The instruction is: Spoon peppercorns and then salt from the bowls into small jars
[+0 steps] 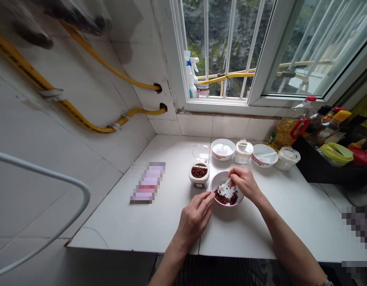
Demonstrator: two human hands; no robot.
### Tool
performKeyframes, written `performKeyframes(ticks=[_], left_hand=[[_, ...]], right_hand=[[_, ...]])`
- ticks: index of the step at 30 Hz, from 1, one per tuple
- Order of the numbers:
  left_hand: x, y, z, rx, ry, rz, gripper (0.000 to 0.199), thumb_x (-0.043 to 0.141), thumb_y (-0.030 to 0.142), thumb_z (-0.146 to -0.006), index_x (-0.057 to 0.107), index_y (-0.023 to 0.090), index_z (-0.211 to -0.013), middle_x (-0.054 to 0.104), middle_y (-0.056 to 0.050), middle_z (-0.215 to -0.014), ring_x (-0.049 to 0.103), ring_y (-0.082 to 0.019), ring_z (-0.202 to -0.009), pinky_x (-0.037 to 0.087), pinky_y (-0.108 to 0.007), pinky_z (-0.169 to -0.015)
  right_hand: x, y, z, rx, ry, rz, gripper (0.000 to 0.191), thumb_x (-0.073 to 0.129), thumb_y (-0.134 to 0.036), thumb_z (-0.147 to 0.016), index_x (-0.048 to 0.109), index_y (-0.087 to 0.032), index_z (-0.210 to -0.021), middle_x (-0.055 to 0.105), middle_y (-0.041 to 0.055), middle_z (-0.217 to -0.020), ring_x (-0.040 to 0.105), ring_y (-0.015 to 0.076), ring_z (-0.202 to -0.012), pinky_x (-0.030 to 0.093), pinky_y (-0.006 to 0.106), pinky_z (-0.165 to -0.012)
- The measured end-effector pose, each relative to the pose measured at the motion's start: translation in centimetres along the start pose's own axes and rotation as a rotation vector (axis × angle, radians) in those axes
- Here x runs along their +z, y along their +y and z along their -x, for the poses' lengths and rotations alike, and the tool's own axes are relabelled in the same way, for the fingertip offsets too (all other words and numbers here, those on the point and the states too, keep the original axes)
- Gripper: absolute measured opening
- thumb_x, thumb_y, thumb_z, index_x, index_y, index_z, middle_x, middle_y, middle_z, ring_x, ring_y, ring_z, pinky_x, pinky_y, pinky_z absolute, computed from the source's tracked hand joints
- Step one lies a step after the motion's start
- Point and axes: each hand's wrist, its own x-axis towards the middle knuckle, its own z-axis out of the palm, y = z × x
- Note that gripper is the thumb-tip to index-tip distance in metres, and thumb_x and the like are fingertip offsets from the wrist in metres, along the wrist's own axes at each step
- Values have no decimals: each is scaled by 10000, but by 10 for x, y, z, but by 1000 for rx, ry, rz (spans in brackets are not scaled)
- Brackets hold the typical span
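Observation:
My right hand (242, 183) is closed on the handle of a small white spoon (224, 187), whose head is inside a white bowl (227, 174). Dark red peppercorn-like pieces (222, 198) lie in the bottom of that bowl. My left hand (197, 214) has its fingers spread, the fingertips touching the bowl's left rim and holding nothing. Just left and behind the bowl stands a jar (199, 178) with its clear lid up, filled with the same dark red pieces.
Behind are a bowl of white powder (223, 149), a lidded jar (244, 151), a bowl with a white spoon (264, 155) and another jar (287, 158). An oil bottle (286, 127) and condiments stand right. A blurred pinkish packet (147, 183) lies left.

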Motion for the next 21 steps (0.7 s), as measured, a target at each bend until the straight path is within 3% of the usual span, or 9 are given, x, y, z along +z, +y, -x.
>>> performKeyframes(ticks=[6,13,17,21], left_hand=[[1,-1,1,0,-4,4,398,498,98,-946,544,199,-1329,667,-96,-1153,660,-188,-1040,582,-291,-876],[2,-1,2,-5,-7,-5,408,473,121,-955,533,216,-1348,669,-100,-1148,669,-193,-1031,591,-295,-860],[2,-2,2,5,-2,-9,396,475,114,-951,538,205,-1331,670,-105,-1138,671,-196,-1020,594,-298,-850],[3,-2,2,4,0,-7,395,473,114,-950,540,196,-1330,668,-108,-1141,669,-196,-1028,591,-297,-861]], right_hand=[[-4,-2,-2,99,-41,-255,121,541,-294,-675,614,-197,-674,624,-13,-477,549,144,-465,447,261,-524],[-3,-12,-1,13,41,-431,231,638,-405,-762,637,-181,-817,714,26,-629,653,172,-599,538,323,-674],[15,-19,3,-118,131,-374,246,550,-418,-888,615,-191,-960,765,72,-827,716,199,-774,562,360,-782],[33,-23,7,-359,162,-71,176,465,-279,-962,619,-217,-1019,764,83,-934,714,212,-896,531,394,-887]])
